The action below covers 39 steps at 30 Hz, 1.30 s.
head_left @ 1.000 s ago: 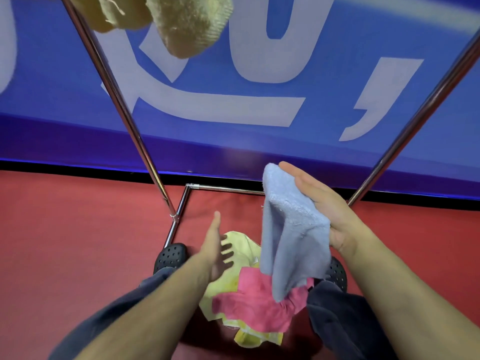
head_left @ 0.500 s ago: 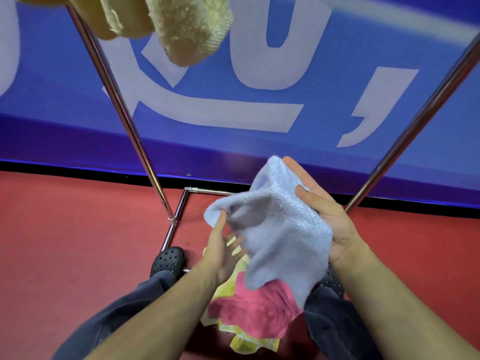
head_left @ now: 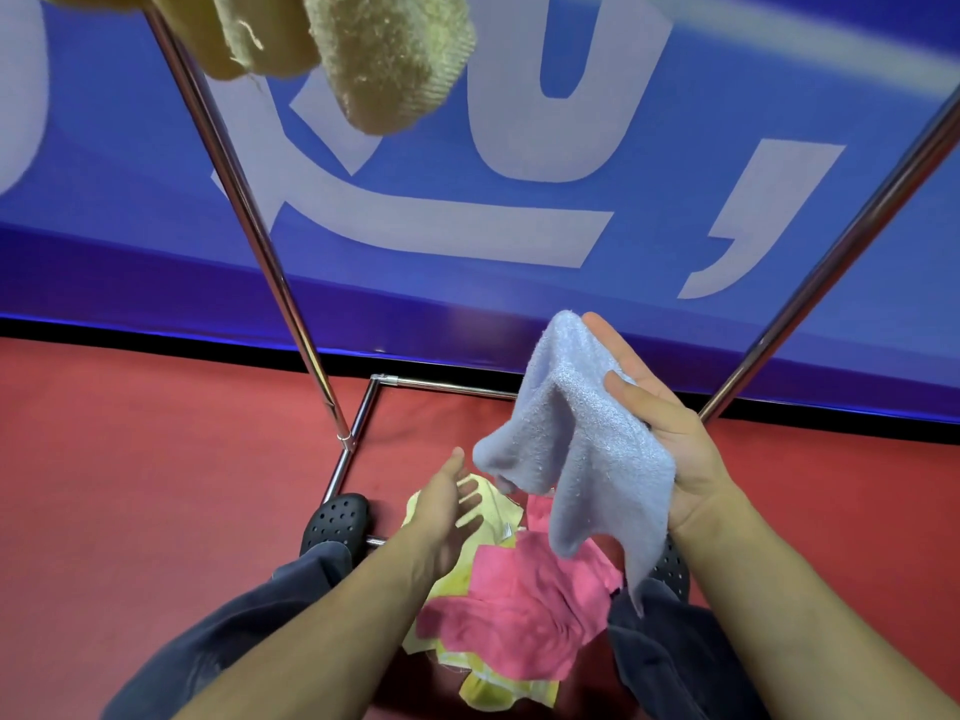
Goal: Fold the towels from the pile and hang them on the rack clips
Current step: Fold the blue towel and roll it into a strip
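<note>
We see the metal rack (head_left: 270,262) spanning the frame, a tan towel (head_left: 384,59) hanging upper left. At centre right, our right hand (head_left: 670,439) grips a pale blue towel (head_left: 587,459); our left hand (head_left: 447,511), fingers spread, hovers over the pile (head_left: 519,610) below.

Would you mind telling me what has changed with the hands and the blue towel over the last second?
The left hand came up to the light blue towel, took hold of its lower corner, then let go; it now sits open just below that corner. The right hand kept its grip while the towel spread and dropped again. The pink towel, yellow towel and rack stayed put.
</note>
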{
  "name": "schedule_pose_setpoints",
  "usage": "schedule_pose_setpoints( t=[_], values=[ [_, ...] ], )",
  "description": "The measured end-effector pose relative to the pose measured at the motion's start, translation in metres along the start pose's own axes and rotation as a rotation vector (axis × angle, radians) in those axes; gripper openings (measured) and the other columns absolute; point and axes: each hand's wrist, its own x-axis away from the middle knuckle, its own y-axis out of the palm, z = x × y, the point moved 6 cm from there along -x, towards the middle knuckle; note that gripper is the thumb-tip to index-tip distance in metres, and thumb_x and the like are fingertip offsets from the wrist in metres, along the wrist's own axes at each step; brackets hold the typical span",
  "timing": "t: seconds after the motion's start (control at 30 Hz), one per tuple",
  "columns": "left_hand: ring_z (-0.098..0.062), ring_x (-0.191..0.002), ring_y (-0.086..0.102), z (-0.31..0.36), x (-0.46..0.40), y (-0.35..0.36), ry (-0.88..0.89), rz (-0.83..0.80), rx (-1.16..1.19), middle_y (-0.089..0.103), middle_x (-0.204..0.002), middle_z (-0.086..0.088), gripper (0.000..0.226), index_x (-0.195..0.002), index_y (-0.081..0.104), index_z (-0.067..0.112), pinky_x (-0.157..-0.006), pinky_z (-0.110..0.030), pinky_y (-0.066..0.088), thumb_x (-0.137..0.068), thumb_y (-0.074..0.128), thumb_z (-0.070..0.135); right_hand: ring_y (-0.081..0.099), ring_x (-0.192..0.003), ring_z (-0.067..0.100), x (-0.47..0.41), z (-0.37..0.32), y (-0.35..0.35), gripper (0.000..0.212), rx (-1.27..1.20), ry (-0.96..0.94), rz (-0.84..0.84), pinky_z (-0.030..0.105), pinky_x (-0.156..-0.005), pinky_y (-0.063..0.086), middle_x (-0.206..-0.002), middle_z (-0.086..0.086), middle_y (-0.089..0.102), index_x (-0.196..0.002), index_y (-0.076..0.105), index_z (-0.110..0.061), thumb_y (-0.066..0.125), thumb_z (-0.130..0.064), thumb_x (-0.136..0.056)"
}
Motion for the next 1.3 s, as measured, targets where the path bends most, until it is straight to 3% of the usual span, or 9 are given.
schedule_pose_setpoints(
  t=[0.33,0.47,0.63,0.77,0.87,0.97,1.07,1.17,1.3],
  values=[
    [-0.014,-0.094,0.068,0.0,0.01,0.022,0.016,-0.243,0.024,0.076,-0.1,-0.002,0.025,-0.108,0.069,0.016,-0.084,-0.031,0.049,-0.099,0.057,0.035,0.072,-0.105,0.021,-0.003,-0.002,-0.002,0.054,-0.036,-0.022,0.063,0.034,-0.09,0.058,-0.139,0.004,0.064,-0.144,0.055,-0.028,0.053,-0.013,-0.092],
    [-0.004,-0.086,0.068,0.007,0.006,0.012,0.285,-0.095,-0.239,0.077,-0.111,-0.007,0.021,-0.118,0.068,0.007,-0.078,-0.021,0.051,-0.1,0.063,0.016,0.069,-0.11,0.023,-0.005,-0.006,-0.012,0.054,0.017,-0.027,0.106,0.036,-0.093,0.057,-0.137,0.004,0.066,-0.143,0.055,-0.026,0.054,-0.009,-0.093],
    [-0.022,-0.107,0.061,0.065,0.015,-0.007,0.618,0.167,-0.454,0.064,-0.108,0.003,0.017,-0.117,0.05,0.015,-0.089,-0.037,0.048,-0.104,0.046,0.026,0.069,-0.111,0.024,-0.003,-0.029,-0.061,0.042,0.417,-0.093,0.32,0.043,-0.101,0.053,-0.13,0.011,0.069,-0.135,0.063,-0.023,0.056,-0.002,-0.099],
    [-0.024,-0.094,0.059,0.109,0.03,-0.021,0.8,0.245,-0.612,0.061,-0.099,0.0,0.012,-0.109,0.044,0.013,-0.073,-0.031,0.047,-0.108,0.042,0.025,0.059,-0.126,0.02,0.003,-0.046,-0.1,0.04,0.921,-0.114,0.479,0.042,-0.112,0.045,-0.136,0.001,0.064,-0.132,0.063,-0.038,0.055,-0.012,-0.102],
    [-0.034,-0.085,0.06,0.13,0.034,-0.029,0.85,0.277,-0.819,0.061,-0.086,-0.001,0.017,-0.104,0.039,0.022,-0.075,-0.045,0.049,-0.107,0.037,0.038,0.054,-0.128,0.013,0.006,-0.053,-0.112,0.037,1.197,-0.127,0.536,0.027,-0.107,0.038,-0.138,-0.003,0.061,-0.137,0.06,-0.029,0.052,-0.017,-0.104],
    [-0.027,-0.075,0.058,0.142,0.042,-0.03,0.836,0.315,-0.902,0.062,-0.08,-0.003,0.016,-0.105,0.038,0.024,-0.068,-0.042,0.043,-0.106,0.035,0.04,0.057,-0.125,0.015,0.008,-0.058,-0.119,0.03,1.35,-0.167,0.614,0.026,-0.1,0.039,-0.131,-0.004,0.067,-0.13,0.066,-0.02,0.053,-0.02,-0.103],
    [-0.014,-0.078,0.06,0.151,0.05,-0.026,0.907,0.247,-0.747,0.062,-0.088,0.005,0.017,-0.113,0.044,0.021,-0.073,-0.038,0.046,-0.106,0.043,0.036,0.064,-0.107,0.013,0.006,-0.056,-0.125,0.021,1.274,-0.18,0.689,0.031,-0.096,0.047,-0.116,-0.006,0.073,-0.113,0.074,-0.02,0.059,-0.024,-0.1],
    [-0.014,-0.073,0.055,0.156,0.044,-0.035,0.851,0.189,-0.478,0.06,-0.092,0.002,0.016,-0.119,0.054,0.024,-0.071,-0.034,0.047,-0.103,0.054,0.029,0.058,-0.072,0.012,0.002,-0.041,-0.134,0.012,0.86,-0.095,0.751,0.029,-0.06,0.052,-0.107,-0.001,0.074,-0.098,0.077,-0.02,0.068,-0.027,-0.095],
    [-0.01,-0.072,0.057,0.159,0.032,-0.054,0.738,0.146,-0.368,0.066,-0.085,0.009,0.014,-0.099,0.073,0.027,-0.069,-0.03,0.045,-0.101,0.059,0.025,0.062,-0.087,0.011,-0.005,-0.021,-0.136,0.013,0.507,0.033,0.677,0.018,-0.059,0.056,-0.113,0.006,0.069,-0.106,0.073,-0.012,0.071,-0.016,-0.093]
  ],
)
